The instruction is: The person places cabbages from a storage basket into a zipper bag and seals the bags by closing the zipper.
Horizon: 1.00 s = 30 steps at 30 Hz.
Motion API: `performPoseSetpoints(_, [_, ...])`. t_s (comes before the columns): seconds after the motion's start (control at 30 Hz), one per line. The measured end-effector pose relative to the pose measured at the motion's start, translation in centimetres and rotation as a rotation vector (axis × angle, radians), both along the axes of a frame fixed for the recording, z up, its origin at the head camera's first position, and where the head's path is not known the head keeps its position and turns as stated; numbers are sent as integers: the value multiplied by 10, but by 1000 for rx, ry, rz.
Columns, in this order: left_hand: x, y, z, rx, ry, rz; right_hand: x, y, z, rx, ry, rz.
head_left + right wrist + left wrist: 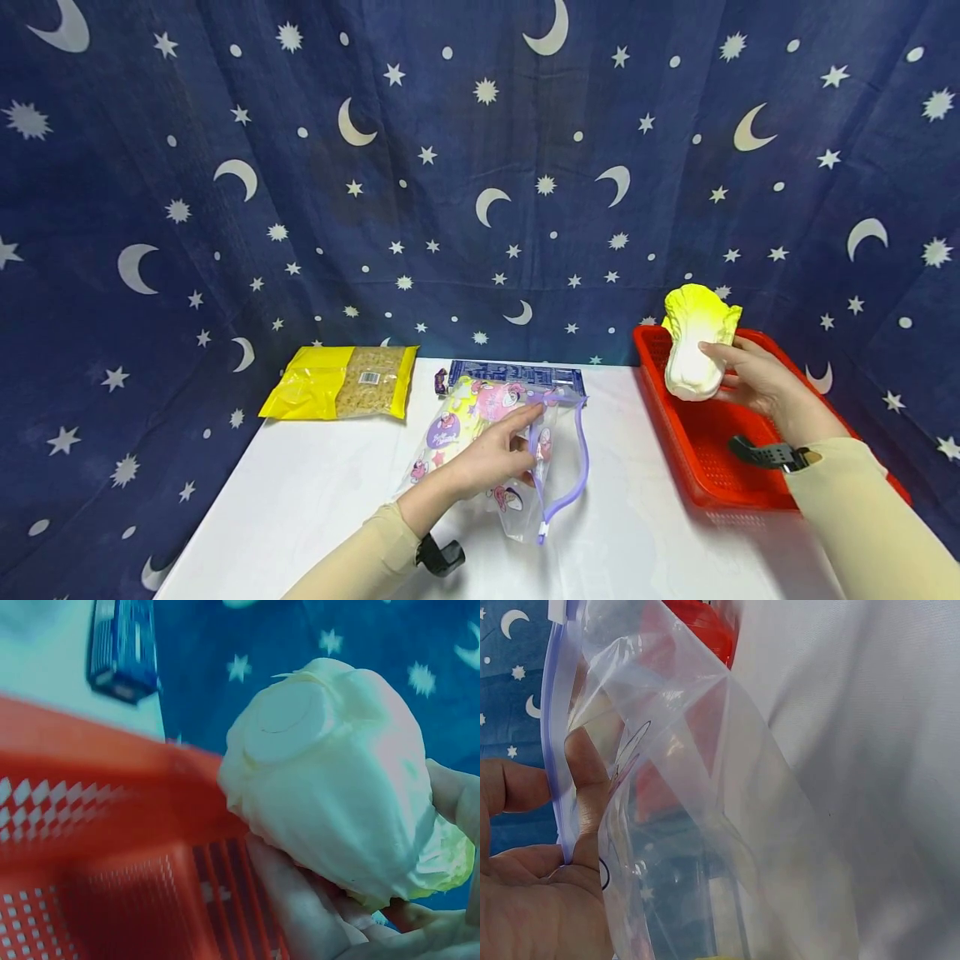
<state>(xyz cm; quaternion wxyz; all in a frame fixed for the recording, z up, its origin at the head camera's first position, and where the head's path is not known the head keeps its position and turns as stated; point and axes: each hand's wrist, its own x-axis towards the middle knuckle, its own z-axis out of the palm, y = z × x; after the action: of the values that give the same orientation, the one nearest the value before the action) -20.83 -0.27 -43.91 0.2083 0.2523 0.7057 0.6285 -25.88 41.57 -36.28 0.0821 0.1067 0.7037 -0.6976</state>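
A napa cabbage (693, 354), white with yellow-green leaf tips, is gripped in my right hand (768, 392) above the far left part of a red plastic basket (678, 458). Its leaves point up in the head view; the right wrist view shows the round cut base of the cabbage (292, 724). My left hand (487, 458) pinches the mouth edge of a clear printed zip bag (450, 433). The bag's purple zip strip (550, 712) runs between thumb and finger in the left wrist view, and its mouth gapes toward the right. Yellow shows through the bag; I cannot tell whether that is print or contents.
A yellow bag with a see-through window (307, 387) lies at the back left of the white table (622, 542). Behind the zip bag are a long dark-blue package (517, 372) and a small dark wrapped item (441, 382). A starry blue curtain (450, 208) stands behind.
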Motion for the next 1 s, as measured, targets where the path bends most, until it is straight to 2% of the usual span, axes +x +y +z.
performPoseSetpoints(0.17, [0,0,0,-1,4,3,6,-18,4,-127,43,38])
performPoseSetpoints(0.37, [0,0,-1,10,1,-6,13,-39,7,-211,54,74])
performPoseSetpoints(1.0, [-2,3,-2,46,-12,22,31,-96,2,-238,125,152])
